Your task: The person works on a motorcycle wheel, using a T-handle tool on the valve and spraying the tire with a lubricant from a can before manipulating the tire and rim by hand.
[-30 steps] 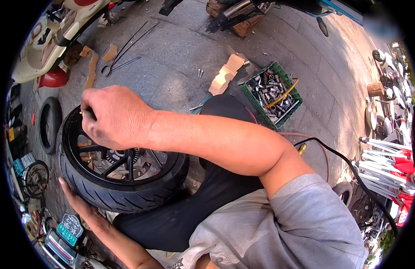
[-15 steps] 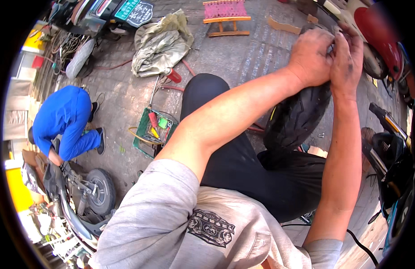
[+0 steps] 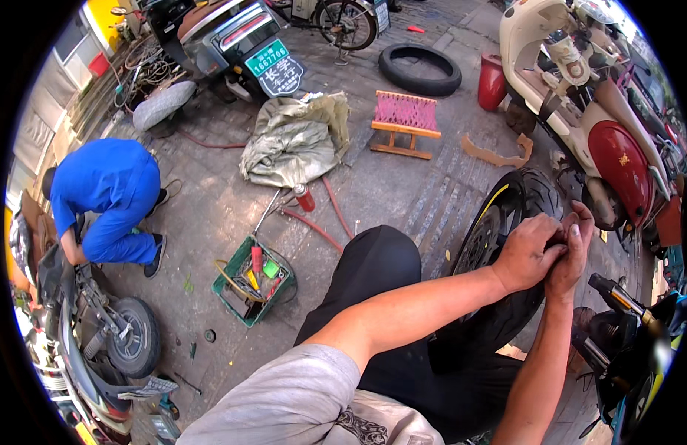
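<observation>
My left hand [image 3: 530, 252] and my right hand [image 3: 570, 256] meet at the fingertips at the right, in front of a wheel. Fingers of both hands are curled and pressed together, with dark smudges on the skin. Anything small between them is hidden. Just behind and below the hands stands the wheel, upright by my legs, with a black tyre [image 3: 542, 194] and a dark rim bearing a yellow stripe [image 3: 495, 196]. My left forearm crosses in front of the tyre and hides part of it.
A green tool basket [image 3: 247, 319] stands left of my knee. Beyond lie a crumpled grey-green sheet [image 3: 295, 141], a low pink-topped stool [image 3: 406, 115] and a loose tyre [image 3: 419, 70]. A person in blue [image 3: 106, 193] crouches at a scooter. A cream-and-red scooter [image 3: 618, 159] stands right.
The view has tilted up, so the hands sit lower in the picture and more of the wheel and far ground shows. My hands stay together.
</observation>
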